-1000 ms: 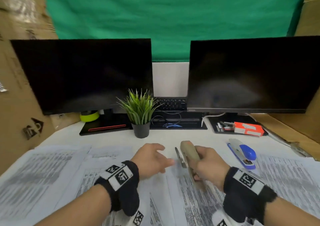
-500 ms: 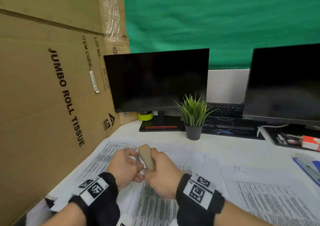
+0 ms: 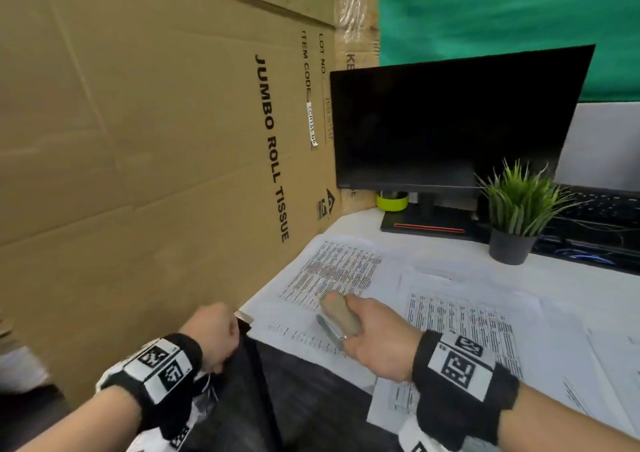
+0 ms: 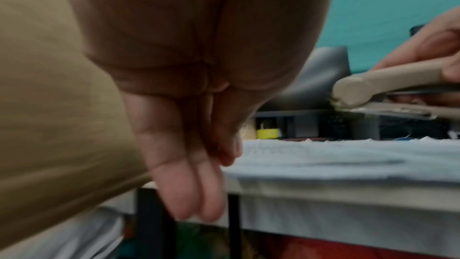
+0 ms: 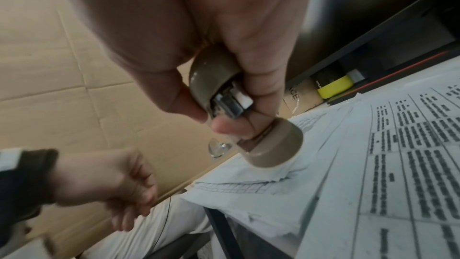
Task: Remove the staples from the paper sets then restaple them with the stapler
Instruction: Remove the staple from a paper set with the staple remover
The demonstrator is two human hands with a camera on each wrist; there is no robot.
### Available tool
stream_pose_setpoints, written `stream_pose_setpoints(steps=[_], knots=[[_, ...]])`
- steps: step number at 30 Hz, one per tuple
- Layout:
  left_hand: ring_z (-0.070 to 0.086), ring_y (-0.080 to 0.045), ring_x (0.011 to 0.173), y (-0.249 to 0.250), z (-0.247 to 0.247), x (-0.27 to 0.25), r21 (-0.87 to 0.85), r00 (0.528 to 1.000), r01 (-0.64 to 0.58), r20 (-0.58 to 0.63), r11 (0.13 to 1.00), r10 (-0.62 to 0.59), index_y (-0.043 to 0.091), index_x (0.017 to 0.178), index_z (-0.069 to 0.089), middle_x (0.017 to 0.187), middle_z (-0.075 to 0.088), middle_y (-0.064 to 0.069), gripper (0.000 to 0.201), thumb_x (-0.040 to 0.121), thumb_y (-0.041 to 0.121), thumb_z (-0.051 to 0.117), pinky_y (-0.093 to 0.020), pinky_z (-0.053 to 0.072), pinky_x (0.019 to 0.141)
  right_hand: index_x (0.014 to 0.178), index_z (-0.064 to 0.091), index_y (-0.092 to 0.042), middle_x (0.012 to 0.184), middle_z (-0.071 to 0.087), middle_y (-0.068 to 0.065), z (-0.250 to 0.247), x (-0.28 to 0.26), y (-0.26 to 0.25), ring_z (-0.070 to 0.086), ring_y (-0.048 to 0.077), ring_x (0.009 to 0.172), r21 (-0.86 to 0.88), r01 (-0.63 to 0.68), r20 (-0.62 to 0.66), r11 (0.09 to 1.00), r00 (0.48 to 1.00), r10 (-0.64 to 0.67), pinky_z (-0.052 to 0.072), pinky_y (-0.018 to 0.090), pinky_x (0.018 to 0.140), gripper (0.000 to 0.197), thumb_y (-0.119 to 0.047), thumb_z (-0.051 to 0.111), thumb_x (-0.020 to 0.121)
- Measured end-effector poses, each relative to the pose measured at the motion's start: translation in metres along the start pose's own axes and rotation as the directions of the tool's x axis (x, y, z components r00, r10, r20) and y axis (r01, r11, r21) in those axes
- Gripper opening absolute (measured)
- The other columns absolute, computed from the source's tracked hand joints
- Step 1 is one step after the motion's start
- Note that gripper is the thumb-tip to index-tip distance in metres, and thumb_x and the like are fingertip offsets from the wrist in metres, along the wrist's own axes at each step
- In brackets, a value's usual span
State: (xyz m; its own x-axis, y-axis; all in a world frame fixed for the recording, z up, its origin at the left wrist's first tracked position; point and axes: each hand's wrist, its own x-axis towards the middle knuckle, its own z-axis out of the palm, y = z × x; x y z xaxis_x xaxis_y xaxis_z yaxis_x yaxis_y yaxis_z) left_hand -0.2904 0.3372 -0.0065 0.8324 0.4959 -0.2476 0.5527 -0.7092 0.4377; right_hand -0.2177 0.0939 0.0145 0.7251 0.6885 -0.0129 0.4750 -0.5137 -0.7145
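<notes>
The right hand [image 3: 375, 342] grips the beige stapler [image 3: 339, 314] above the paper sets [image 3: 332, 275] on the surface, while the left hand [image 3: 211, 337], loosely curled and seemingly empty off the stapler's left, should return to steady the pages.

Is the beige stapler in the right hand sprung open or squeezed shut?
Open. The right hand grips the beige stapler with a finger between its two arms, and the right wrist view shows them spread apart.

The cardboard wall [image 3: 156, 174] reads "JUMBO ROLL TISSUE", "ITEM CODE", "LOT NO".
</notes>
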Motion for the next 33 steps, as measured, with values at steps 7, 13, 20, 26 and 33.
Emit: stream_pose_setpoints(steps=[7, 13, 20, 26, 33], knots=[[0.061, -0.021, 0.056, -0.035, 0.001, -0.002, 0.185, 0.998, 0.033, 0.039, 0.982, -0.041, 0.011, 0.075, 0.069, 0.082, 0.075, -0.009, 0.025, 0.082, 0.004, 0.046, -0.022, 0.049, 0.054, 0.111, 0.051, -0.013, 0.077, 0.049, -0.004, -0.016, -0.014, 0.011, 0.047, 0.007, 0.054, 0.079, -0.121, -0.02, 0.989, 0.992, 0.123, 0.034, 0.01, 0.038, 0.021, -0.017, 0.055, 0.09], [0.048, -0.018, 0.042, 0.041, -0.012, 0.001, 0.077, 0.983, -0.161, -0.079, 0.984, 0.167, 0.01, 0.064, 0.061, 0.061, 0.063, -0.005, 0.024, 0.084, 0.003, 0.049, -0.026, 0.045, 0.045, 0.093, 0.055, -0.009, 0.075, 0.051, 0.011, -0.067, -0.057, 0.049, 0.047, 0.022, 0.056, 0.309, -0.261, -0.174, 0.914, 0.93, 0.324, 0.044, 0.031, 0.05, 0.012, 0.001, 0.049, 0.087], [0.053, -0.016, 0.045, 0.213, 0.038, -0.002, 0.126, 0.845, -0.53, 0.163, 0.839, 0.51, 0.005, 0.085, 0.069, 0.069, 0.069, -0.008, 0.021, 0.091, 0.007, 0.049, -0.022, 0.048, 0.047, 0.079, 0.053, -0.003, 0.072, 0.06, 0.019, -0.149, -0.179, 0.146, 0.043, 0.019, 0.046, 0.483, -0.446, -0.404, 0.753, 0.649, 0.644, 0.039, 0.024, 0.045, 0.011, -0.003, 0.047, 0.089], [0.065, -0.012, 0.052, 0.312, 0.074, -0.004, 0.193, 0.742, -0.669, 0.229, 0.718, 0.63, 0.017, 0.075, 0.066, 0.075, 0.071, -0.002, 0.026, 0.093, 0.009, 0.049, -0.027, 0.056, 0.057, 0.081, 0.052, 0.004, 0.054, 0.046, 0.02, -0.23, -0.282, 0.216, 0.036, 0.021, 0.042, 0.555, -0.429, -0.636, 0.712, 0.333, 0.696, 0.032, 0.03, 0.047, 0.032, -0.023, 0.051, 0.097], [0.072, -0.022, 0.067, 0.373, 0.111, -0.017, -0.329, 0.685, -0.597, 0.266, 0.732, 0.679, 0.006, 0.085, 0.067, 0.075, 0.074, -0.01, 0.004, 0.085, 0.003, 0.07, -0.029, 0.058, 0.061, 0.097, 0.061, -0.019, 0.056, 0.055, 0.008, -0.28, -0.297, 0.247, 0.046, 0.021, 0.047, 0.389, -0.533, -0.637, 0.751, 0.434, 0.637, 0.04, 0.026, 0.044, 0.005, -0.017, 0.057, 0.093]])
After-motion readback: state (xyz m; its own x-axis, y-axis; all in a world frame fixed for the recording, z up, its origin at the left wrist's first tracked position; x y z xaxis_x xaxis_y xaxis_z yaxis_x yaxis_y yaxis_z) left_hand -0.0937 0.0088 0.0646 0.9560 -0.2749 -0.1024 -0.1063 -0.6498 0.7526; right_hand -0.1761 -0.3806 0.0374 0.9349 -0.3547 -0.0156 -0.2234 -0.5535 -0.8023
